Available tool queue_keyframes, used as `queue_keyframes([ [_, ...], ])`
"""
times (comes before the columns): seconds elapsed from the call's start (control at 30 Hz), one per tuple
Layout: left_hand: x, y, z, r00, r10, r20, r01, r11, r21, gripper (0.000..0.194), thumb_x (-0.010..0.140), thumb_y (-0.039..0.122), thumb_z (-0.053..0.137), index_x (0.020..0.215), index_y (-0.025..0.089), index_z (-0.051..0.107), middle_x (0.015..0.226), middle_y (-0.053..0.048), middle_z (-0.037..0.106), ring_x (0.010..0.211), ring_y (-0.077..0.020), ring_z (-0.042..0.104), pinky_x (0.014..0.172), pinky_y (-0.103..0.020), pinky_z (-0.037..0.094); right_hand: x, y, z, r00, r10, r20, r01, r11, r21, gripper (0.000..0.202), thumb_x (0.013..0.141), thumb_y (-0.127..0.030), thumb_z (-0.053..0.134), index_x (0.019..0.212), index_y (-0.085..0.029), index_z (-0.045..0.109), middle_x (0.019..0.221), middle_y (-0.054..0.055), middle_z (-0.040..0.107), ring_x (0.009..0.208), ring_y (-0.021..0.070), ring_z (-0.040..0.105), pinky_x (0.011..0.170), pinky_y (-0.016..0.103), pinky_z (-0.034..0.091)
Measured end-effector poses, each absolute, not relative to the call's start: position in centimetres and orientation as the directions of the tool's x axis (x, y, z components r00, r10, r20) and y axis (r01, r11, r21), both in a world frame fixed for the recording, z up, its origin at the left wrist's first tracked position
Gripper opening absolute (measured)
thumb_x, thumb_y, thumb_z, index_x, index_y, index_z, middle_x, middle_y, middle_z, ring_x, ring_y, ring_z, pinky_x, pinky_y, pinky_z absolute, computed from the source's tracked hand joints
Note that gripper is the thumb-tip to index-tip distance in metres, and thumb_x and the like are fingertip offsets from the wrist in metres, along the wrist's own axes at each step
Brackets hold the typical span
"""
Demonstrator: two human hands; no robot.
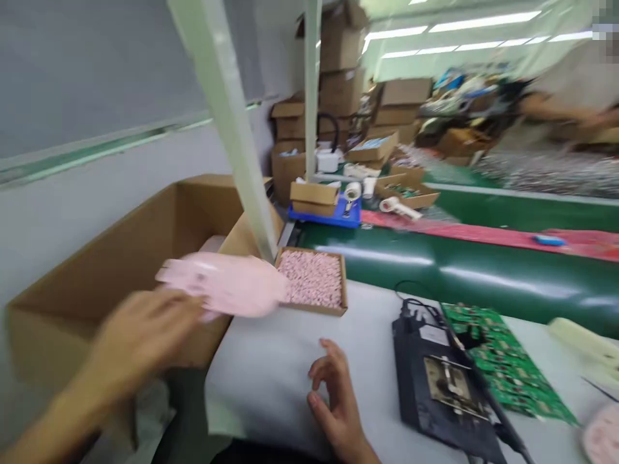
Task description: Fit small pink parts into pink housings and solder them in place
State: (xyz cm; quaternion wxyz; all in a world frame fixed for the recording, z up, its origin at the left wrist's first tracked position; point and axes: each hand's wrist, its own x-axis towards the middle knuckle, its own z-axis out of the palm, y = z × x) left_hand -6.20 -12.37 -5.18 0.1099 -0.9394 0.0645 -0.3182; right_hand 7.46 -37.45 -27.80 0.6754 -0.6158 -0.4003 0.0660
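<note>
A pale pink oval plastic piece [232,283], blurred by motion, is gripped at its near end by my left hand [145,328]. It hangs between a large open cardboard box [159,219] and the white tabletop [271,361]. My right hand [336,399] hovers over the table with curled fingers, thumb apart from the fingertips and nothing between them. Beyond it sits a shallow cardboard tray [344,287] full of small pink parts [312,277]. A black fixture [435,380] with a metal plate lies right of my right hand.
Green circuit boards [507,361] lie beside the fixture, near a cream plastic piece [587,345] and another pink part [602,435]. A white post [236,129] rises between box and table. Behind runs a green conveyor belt [483,274]. A blurred person [575,96] is at the far right.
</note>
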Motion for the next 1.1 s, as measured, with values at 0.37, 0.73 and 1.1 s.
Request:
queue_keyframes([
  [0.37, -5.6, -18.7, -23.1, 0.801, -0.073, 0.594, -0.143, -0.987, 0.071, 0.017, 0.087, 0.005, 0.067, 0.089, 0.023, 0.068, 0.115, -0.003, 0.073, 0.113, -0.0249, 0.056, 0.095, -0.041, 0.044, 11.4, -47.0, -22.3, 0.395, 0.709, 0.585, 0.832, -0.005, -0.555, 0.017, 0.091, -0.013, 0.063, 0.107, -0.019, 0.062, 0.111, 0.012, 0.067, 0.097, 0.0191, 0.067, 0.078, 0.03, 0.06],
  [0.73, -4.0, -12.6, -24.1, 0.955, 0.077, 0.287, 0.009, -0.973, 0.231, 0.029, 0.091, 0.0, 0.046, 0.091, 0.018, 0.069, 0.128, -0.006, 0.067, 0.129, -0.0237, 0.053, 0.107, -0.04, 0.048, 8.4, -52.3, -26.6, 0.535, 0.66, 0.527, 0.84, -0.352, -0.412, 0.014, 0.091, -0.015, 0.066, 0.104, -0.019, 0.065, 0.113, 0.013, 0.066, 0.097, 0.0228, 0.068, 0.076, 0.034, 0.061],
  [1.1, -6.3, -17.8, -22.6, 0.932, -0.158, 0.327, -0.251, -0.932, 0.262, 0.01, 0.093, 0.018, 0.064, 0.101, 0.021, 0.067, 0.096, -0.003, 0.069, 0.09, -0.02, 0.057, 0.082, -0.037, 0.042, 7.6, -50.6, -26.6, 0.594, 0.655, 0.467, 0.804, -0.464, -0.372, 0.013, 0.093, -0.019, 0.066, 0.106, -0.021, 0.066, 0.099, 0.008, 0.064, 0.084, 0.0183, 0.061, 0.072, 0.032, 0.055],
])
